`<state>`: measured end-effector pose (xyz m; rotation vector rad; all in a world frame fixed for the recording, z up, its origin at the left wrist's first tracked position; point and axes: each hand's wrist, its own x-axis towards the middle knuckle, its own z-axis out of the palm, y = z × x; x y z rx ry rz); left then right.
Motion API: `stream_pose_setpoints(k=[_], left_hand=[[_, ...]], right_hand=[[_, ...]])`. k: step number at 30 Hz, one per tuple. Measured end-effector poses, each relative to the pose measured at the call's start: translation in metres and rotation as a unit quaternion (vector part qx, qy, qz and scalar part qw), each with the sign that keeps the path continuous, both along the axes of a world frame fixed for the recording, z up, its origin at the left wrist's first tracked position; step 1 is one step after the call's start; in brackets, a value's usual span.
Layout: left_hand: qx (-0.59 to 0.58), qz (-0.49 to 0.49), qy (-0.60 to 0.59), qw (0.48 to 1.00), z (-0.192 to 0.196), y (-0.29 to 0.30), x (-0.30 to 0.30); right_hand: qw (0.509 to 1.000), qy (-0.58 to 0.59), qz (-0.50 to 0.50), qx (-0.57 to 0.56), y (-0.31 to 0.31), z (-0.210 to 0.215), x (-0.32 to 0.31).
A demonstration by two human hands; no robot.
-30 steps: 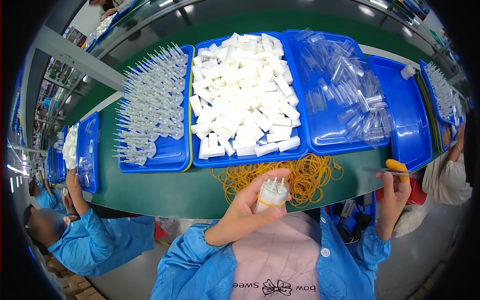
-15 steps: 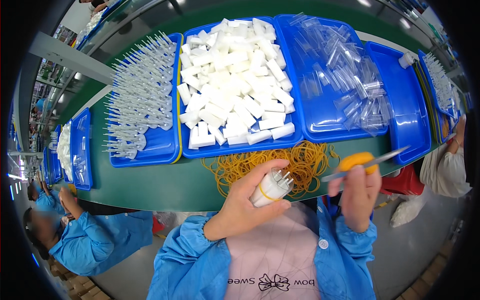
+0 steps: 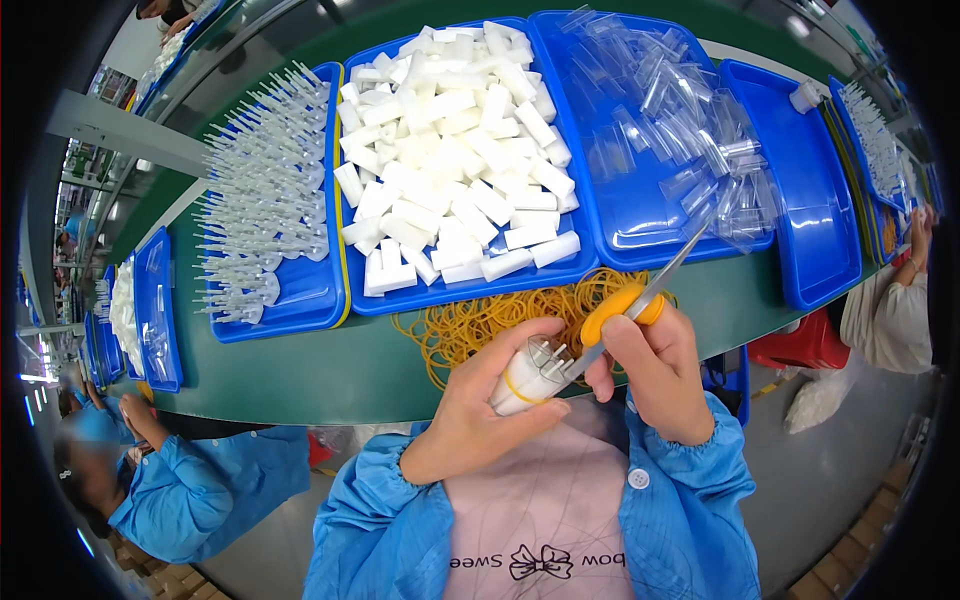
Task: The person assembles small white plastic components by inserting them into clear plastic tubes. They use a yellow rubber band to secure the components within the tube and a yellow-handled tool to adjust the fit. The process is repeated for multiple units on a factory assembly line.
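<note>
My left hand (image 3: 468, 415) is closed around a clear plastic tube (image 3: 512, 388) containing a white block. Thin white prongs stand up at the tube's mouth, and a yellow rubber band circles its outside. In my right hand (image 3: 655, 375) is a slim metal tool (image 3: 668, 275) with an orange grip, its pointed end aimed up and away. The tool's lower end is beside the tube's mouth; whether it touches I cannot tell. Just beyond both hands, a loose pile of yellow-orange rubber bands (image 3: 450, 335) covers part of the green table (image 3: 300, 375).
Blue trays hold white stick-like plastic parts (image 3: 270, 190), white foam blocks (image 3: 455, 150) and clear plastic tubes (image 3: 665, 120). Another blue tray (image 3: 795, 200) has a small white roll at its far edge. Co-workers sit left (image 3: 190, 490) and right (image 3: 890, 310); a red stool (image 3: 805, 342) is below.
My right hand has come left with the metal tool, bringing its lower end to the tube's mouth and tipping its point more steeply up. My left hand still grips the tube.
</note>
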<state>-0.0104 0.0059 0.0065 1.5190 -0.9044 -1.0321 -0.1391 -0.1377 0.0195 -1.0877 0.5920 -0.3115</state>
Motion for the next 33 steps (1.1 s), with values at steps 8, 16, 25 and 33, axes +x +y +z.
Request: stream_pose_setpoints(k=[8,16,25,33], left_hand=[[-0.002,0.01,0.009,1.0,0.001,-0.001,0.0],[0.031,-0.022,0.206,0.978,0.008,0.0,0.005],[-0.061,0.05,0.362,0.929,-0.001,0.006,0.014],[-0.074,0.0,0.481,0.874,-0.001,0.001,0.016]], right_hand=[[0.984,0.019,0.041,-0.171,0.005,0.002,0.002],[0.972,0.002,0.06,-0.228,0.005,0.01,-0.007],[0.725,0.256,-0.108,-0.63,-0.074,-0.017,-0.085],[0.642,0.386,-0.156,-0.643,-0.096,-0.034,-0.112]])
